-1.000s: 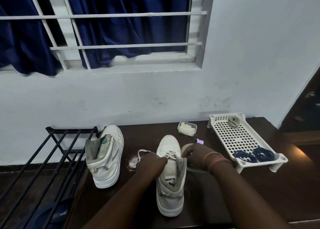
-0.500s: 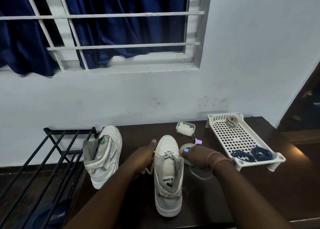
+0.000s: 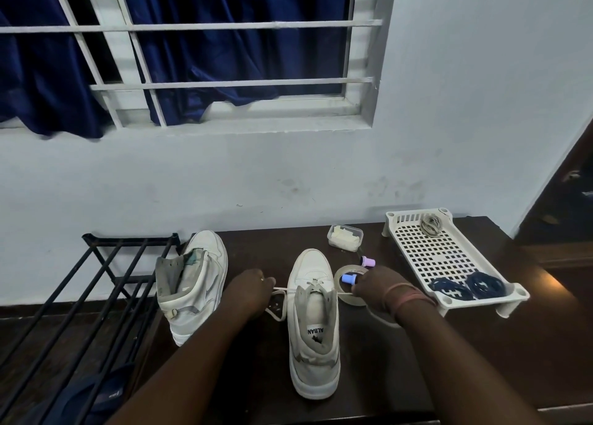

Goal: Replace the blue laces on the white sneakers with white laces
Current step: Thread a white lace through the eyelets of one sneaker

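Note:
A white high-top sneaker point(image 3: 313, 328) stands in the middle of the dark table, toe pointing away from me. A white lace point(image 3: 278, 299) is threaded through its lowest eyelets. My left hand point(image 3: 248, 291) grips the lace end on the shoe's left side. My right hand point(image 3: 372, 288) grips the other end on the right, both pulled outward. A second white sneaker point(image 3: 192, 283) without laces stands to the left. Two coiled blue laces point(image 3: 465, 286) lie in the white perforated tray point(image 3: 417, 228).
A tape roll point(image 3: 343, 275), two small capped bottles point(image 3: 367, 260) and a small clear box point(image 3: 345, 237) sit behind my right hand. A greyish lace bundle point(image 3: 431, 225) lies at the tray's far end. A black metal rack point(image 3: 80, 289) stands left, with a wall behind.
Both hands moved apart from the shoe's tongue to either side, drawing the white lace ends outward and tightening it across the lowest eyelets.

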